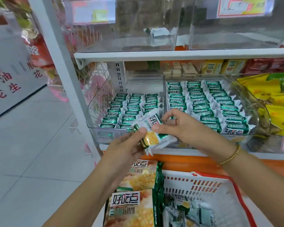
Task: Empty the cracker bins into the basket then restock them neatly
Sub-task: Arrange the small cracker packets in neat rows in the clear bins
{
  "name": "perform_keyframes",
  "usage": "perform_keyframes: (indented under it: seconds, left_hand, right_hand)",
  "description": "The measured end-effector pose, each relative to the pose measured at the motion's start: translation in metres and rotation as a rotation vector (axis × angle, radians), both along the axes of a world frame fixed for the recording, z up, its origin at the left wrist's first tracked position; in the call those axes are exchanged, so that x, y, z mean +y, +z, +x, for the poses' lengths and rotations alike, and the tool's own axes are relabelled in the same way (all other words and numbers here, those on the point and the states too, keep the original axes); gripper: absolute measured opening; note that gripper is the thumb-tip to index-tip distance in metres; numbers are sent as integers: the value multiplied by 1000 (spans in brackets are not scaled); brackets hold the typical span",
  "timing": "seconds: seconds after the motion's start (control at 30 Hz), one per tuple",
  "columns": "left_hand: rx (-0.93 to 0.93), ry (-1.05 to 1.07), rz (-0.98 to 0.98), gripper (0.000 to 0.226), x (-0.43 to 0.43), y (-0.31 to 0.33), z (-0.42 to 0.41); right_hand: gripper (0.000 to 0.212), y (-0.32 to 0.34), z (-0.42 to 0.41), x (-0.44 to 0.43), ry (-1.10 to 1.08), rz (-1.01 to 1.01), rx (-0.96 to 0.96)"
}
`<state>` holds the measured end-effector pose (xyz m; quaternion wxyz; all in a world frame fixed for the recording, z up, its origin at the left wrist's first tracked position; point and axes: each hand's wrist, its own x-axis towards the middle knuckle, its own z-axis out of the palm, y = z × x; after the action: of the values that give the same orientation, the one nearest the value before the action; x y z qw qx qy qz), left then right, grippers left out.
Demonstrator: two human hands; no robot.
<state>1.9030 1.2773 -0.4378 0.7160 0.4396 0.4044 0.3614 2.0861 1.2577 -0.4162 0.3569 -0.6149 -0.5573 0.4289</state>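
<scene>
Restocking under way at a shop shelf: my left hand (129, 145) and right hand (180, 126) meet in front of the two clear cracker bins, sharing a small stack of cracker packets (152, 128). The fingers of my left hand pinch the stack from below at its near end. My right thumb and fingers pinch the top packet from the far side, just near of the bins' front edge.

By my reading the emptying is done and the refill is well advanced. The right bin (254, 102) holds three neat columns of green-and-white packets from back wall to front lip. The left bin (93, 110) also has three columns, but they stop short and its far part is bare, so it has room for more.

Below, the white basket (203, 175) with its red handle has only a few loose packets (182, 210) in the bottom. Two large bags (136, 200) of the same brand stand at its left edge; whether inside or just beside it I cannot tell.

On the shelf above, a clear upper bin (121, 45) shows a single wrapped piece. Yellow bags (275, 102) fill the container to the right.
</scene>
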Motion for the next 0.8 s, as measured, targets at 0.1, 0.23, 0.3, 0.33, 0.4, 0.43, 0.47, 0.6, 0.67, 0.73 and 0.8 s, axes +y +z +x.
perform_keyframes:
  seconds: [0.1, 0.23, 0.3, 0.33, 0.4, 0.43, 0.47, 0.6, 0.67, 0.73, 0.8]
  left_hand:
    - [-34, 1, 35, 51, 10, 4, -10]
    - [-77, 73, 101, 41, 22, 8, -16]
    - [-97, 100, 103, 49, 27, 9, -18]
    - [-86, 98, 106, 52, 29, 11, -19]
    - [-72, 87, 131, 42, 33, 14, -21]
    - [-47, 100, 147, 33, 33, 16, -22]
    - [24, 122, 186, 29, 35, 17, -22]
    - [807, 153, 609, 51, 47, 2, -29]
    - [1028, 72, 731, 50, 51, -9, -31]
    - [1087, 1, 768, 45, 54, -19, -31]
    - [1096, -13, 795, 43, 57, -23, -30]
  right_hand:
    - [55, 20, -6, 22, 162, -93, -93]
    - [63, 34, -17, 45, 298, -70, -147]
    - [63, 36, -23, 57, 319, -32, -188]
    - [62, 37, -26, 62, 332, -18, -204]
    - [51, 39, -28, 70, 343, 2, -214]
    - [49, 40, -27, 74, 349, 16, -211]
    - [47, 40, -26, 78, 344, 32, -218]
    - [32, 48, -11, 98, 282, 130, -578]
    - [43, 49, -4, 111, 283, 112, -801]
    - [48, 47, -2, 120, 302, 57, -916]
    - [52, 43, -1, 130, 326, -4, -1051]
